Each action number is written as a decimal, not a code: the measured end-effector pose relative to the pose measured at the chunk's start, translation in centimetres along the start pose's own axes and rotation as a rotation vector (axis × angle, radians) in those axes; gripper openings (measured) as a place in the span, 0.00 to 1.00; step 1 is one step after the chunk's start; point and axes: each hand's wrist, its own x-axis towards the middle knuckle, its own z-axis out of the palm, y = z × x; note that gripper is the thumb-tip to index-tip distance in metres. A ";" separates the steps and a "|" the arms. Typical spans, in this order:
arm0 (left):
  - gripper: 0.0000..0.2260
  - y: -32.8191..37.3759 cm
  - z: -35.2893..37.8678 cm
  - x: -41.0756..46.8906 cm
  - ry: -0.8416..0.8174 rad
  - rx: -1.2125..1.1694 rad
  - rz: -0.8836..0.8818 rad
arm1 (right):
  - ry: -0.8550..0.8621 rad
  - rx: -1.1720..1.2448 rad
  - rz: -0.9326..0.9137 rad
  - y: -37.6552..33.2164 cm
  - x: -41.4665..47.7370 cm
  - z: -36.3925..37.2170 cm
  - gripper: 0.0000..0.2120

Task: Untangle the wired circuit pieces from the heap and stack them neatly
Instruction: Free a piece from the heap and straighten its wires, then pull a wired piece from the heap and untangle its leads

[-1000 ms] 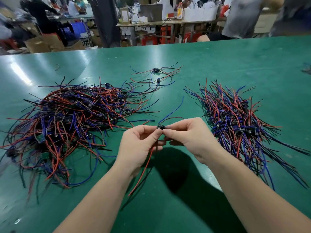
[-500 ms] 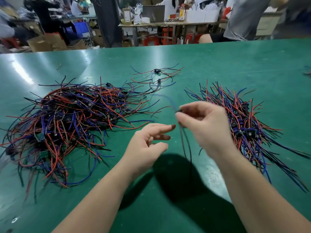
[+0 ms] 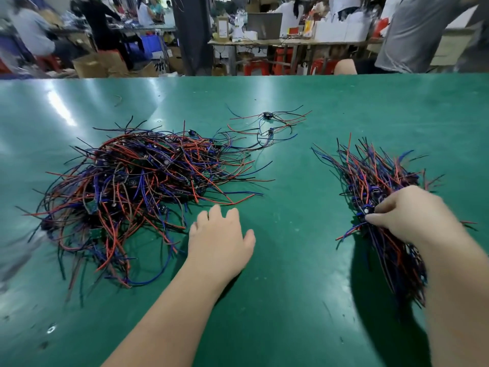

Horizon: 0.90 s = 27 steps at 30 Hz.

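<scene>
- Lying at the left of the green table (image 3: 291, 300), a tangled heap (image 3: 132, 192) of red, blue and black wires with small boards is seen.
- A stack (image 3: 370, 176) of pieces is found at the right, well apart from the heap, with its wires laid roughly parallel and fanned toward the far side.
- A few loose pieces (image 3: 267, 123) are spread farther back, between the two and near the heap's far edge.
- The left hand (image 3: 219, 242) is held palm down just beside the heap's near right edge. Its fingers are straight and slightly apart, and nothing is gripped. Whether the table is touched cannot be told.
- The right hand (image 3: 412, 215) is placed over the stack's near part. Its fingertips (image 3: 371, 220) are drawn together and pinched on a piece (image 3: 363, 215) at the stack's left edge, where a blue and a red wire are seen trailing out to the left.
- The stack's near end is partly hidden by the right forearm.
- Beyond the table, people at benches and cardboard boxes are seen, blurred.
</scene>
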 end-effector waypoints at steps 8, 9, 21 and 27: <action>0.12 -0.1 -3.9 0.1 0.785 -0.360 0.232 | 0.638 0.356 -0.527 -3.5 -2.5 -0.4 0.08; 0.11 -0.2 -4.4 0.0 0.889 -0.345 0.227 | 0.652 0.383 -0.608 -4.1 -3.0 0.0 0.06; 0.26 -5.6 -2.3 3.9 0.236 -0.309 -0.304 | 0.264 0.430 -0.817 -6.7 -5.1 2.7 0.03; 0.27 -6.0 -2.1 4.8 0.234 -0.527 -0.350 | 0.237 0.445 -0.811 -6.7 -5.1 2.7 0.04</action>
